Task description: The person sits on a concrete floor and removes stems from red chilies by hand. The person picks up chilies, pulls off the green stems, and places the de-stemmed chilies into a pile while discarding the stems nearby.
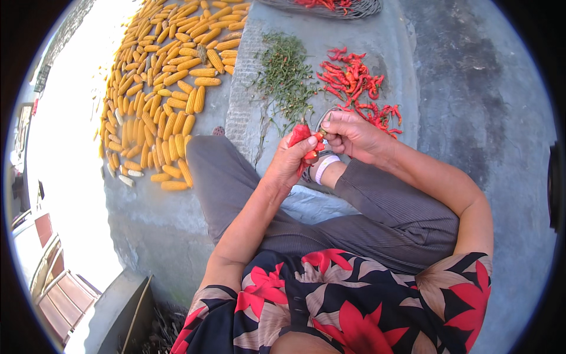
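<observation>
My left hand [287, 160] is closed around a small bunch of red chili peppers [300, 134], several of which show pale, stemless ends. Thumb and fingertips of my right hand [356, 132] pinch a green chili stem [323, 131] right beside that bunch. Whether the stem is still joined to a pepper is too small to tell. Beyond the hands, a heap of loose green stems [289, 75] lies on the concrete. To its right is a pile of red chilies [351, 79], partly hidden by my right hand.
Rows of yellow corn cobs [168, 88] cover the concrete floor [154, 221] to the left. At the top stands a woven basket [362, 11] holding red chilies. My bent legs and a shoe are close under the hands. A brown chair [66, 301] appears lower left.
</observation>
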A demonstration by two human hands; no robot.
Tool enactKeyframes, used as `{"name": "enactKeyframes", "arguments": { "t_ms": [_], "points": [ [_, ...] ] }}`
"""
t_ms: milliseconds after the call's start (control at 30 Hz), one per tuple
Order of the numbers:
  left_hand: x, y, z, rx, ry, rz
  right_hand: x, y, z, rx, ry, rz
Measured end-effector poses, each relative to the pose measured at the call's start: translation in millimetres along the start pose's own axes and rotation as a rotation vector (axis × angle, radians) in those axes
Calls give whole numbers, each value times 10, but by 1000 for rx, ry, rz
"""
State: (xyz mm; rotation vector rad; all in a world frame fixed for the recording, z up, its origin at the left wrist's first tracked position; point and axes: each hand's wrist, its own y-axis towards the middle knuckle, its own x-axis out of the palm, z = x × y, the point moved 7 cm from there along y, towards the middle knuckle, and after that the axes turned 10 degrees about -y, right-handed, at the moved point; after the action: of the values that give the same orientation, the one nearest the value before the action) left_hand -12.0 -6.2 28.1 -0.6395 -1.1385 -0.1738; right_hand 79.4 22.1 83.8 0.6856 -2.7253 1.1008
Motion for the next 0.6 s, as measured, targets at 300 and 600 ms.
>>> {"name": "enactKeyframes", "arguments": {
  "t_ms": [300, 600],
  "points": [
    [-38, 30, -57, -85, 1, -48, -278, 84, -66, -163, -593, 222],
    [96, 31, -110, -92, 345, -110, -78, 96, -49, -113, -413, -1]
  ]
}}
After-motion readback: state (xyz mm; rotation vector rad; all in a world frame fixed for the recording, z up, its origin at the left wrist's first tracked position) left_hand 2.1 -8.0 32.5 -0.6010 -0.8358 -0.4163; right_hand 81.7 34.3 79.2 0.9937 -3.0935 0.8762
